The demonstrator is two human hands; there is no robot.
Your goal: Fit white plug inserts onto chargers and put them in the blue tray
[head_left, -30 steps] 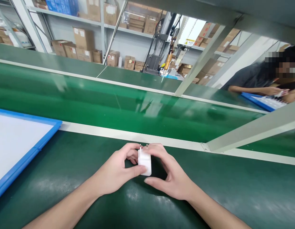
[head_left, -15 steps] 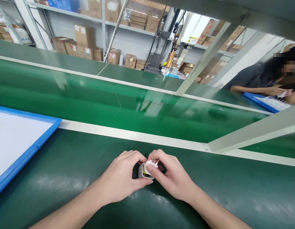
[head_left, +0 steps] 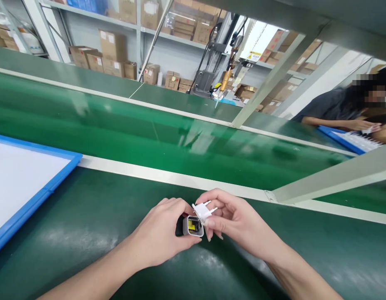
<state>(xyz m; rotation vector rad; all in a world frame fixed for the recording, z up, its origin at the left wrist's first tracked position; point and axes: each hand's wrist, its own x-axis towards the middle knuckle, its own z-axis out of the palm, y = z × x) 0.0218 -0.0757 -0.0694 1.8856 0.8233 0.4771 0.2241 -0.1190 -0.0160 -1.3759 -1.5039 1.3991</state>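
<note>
Between thumb and fingers my left hand (head_left: 164, 231) grips a white charger housing (head_left: 187, 229). Its open end faces me, and a yellow and black component (head_left: 194, 226) shows inside. My right hand (head_left: 232, 216) pinches a white plug cover (head_left: 202, 211) by its lower edge. Two pins stick out of this cover towards the right. The cover is tilted at the upper right of the housing's opening; whether the two touch is hard to tell. Both hands are just above the dark green worktop (head_left: 118, 208).
A blue-framed white tray (head_left: 27, 179) lies to the left. Beyond a pale rail runs a green conveyor belt (head_left: 133, 133). A slanted metal post (head_left: 330, 175) rises at right. Across the belt are a machine (head_left: 208, 71), shelved cardboard boxes (head_left: 113, 46) and a person (head_left: 333, 104) with another blue tray.
My right hand has lifted and turned the plug cover away from the housing's opening, so its pins now point right. More of the housing's inside shows. My left hand has barely moved.
</note>
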